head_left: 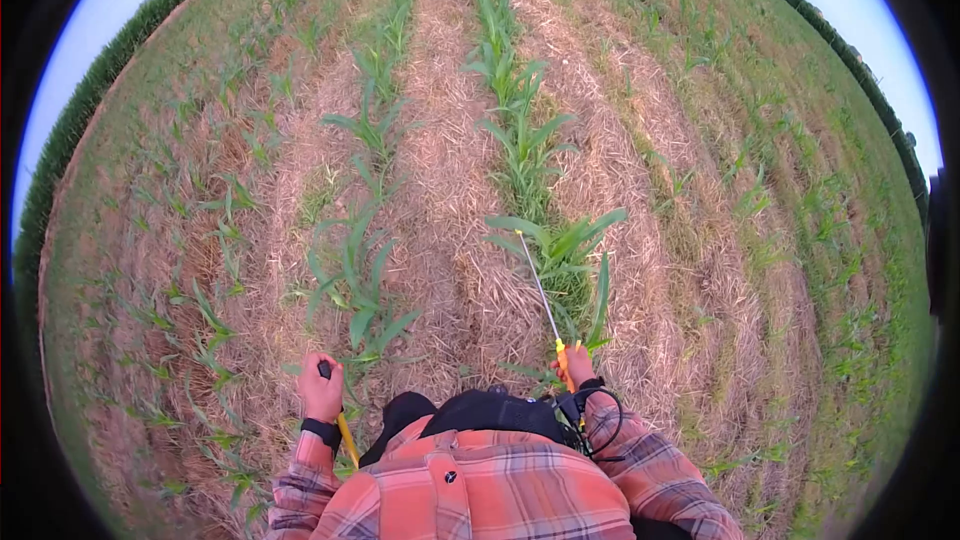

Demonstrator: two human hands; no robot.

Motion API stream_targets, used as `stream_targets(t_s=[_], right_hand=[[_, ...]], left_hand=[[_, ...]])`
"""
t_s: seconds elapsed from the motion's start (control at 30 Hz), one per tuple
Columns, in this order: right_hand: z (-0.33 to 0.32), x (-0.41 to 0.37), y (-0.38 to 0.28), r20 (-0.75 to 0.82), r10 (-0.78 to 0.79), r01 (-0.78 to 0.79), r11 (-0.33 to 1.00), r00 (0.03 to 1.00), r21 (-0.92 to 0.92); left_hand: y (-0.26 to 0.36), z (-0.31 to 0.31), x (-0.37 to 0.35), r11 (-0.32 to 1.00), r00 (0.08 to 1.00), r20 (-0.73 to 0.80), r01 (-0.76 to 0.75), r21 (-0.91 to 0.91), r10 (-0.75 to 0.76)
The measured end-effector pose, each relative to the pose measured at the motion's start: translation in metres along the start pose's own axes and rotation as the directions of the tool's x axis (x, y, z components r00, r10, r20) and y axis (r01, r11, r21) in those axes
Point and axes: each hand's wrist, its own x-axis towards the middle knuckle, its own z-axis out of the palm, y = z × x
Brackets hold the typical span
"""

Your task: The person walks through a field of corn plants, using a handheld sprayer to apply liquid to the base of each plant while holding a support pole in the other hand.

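My right hand [578,367] is closed round the yellow-orange handle of a spray wand [541,290]. The wand's thin metal tube points forward and slightly left, and its yellow tip is over the leaves of a green plant [565,245] in the right-hand row. A black hose loops beside my right wrist. At the lower left, my left hand [322,390] is wrapped round the black grip of a yellow lever [348,437], whose lower end is hidden by my sleeve.
Rows of young green plants [368,130] run forward on both sides of a straw-covered strip [440,140]. More plants and grassy weeds [840,270] grow left and right. A tall green hedge or crop edge [95,90] borders the field.
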Motion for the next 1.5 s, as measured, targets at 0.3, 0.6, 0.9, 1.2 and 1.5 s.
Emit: stream_targets(t_s=[0.3,0.6,0.9,1.2,1.5], right_hand=[[-0.004,0.058,-0.017,-0.098,0.041,-0.043,0.999,0.994,-0.020],[0.048,0.098,-0.058,-0.041,0.013,-0.022,0.972,0.999,-0.233],[0.152,0.157,-0.136,-0.039,0.003,-0.015,0.946,0.999,-0.325],[0.219,0.213,-0.208,-0.013,-0.018,0.010,0.892,1.000,-0.452],[0.240,0.265,-0.276,0.039,-0.030,0.044,0.905,0.999,-0.424]], left_hand=[[0.018,0.029,0.043,0.997,0.999,0.036,-0.028,0.077,0.025],[0.009,0.077,0.132,0.998,0.985,0.169,0.032,-0.047,-0.024],[-0.031,0.067,0.229,0.974,0.986,0.083,0.156,-0.163,-0.144],[-0.029,0.055,0.305,0.952,0.968,0.038,0.250,-0.176,-0.247],[-0.025,0.069,0.343,0.958,0.967,-0.059,0.237,-0.165,-0.249]])
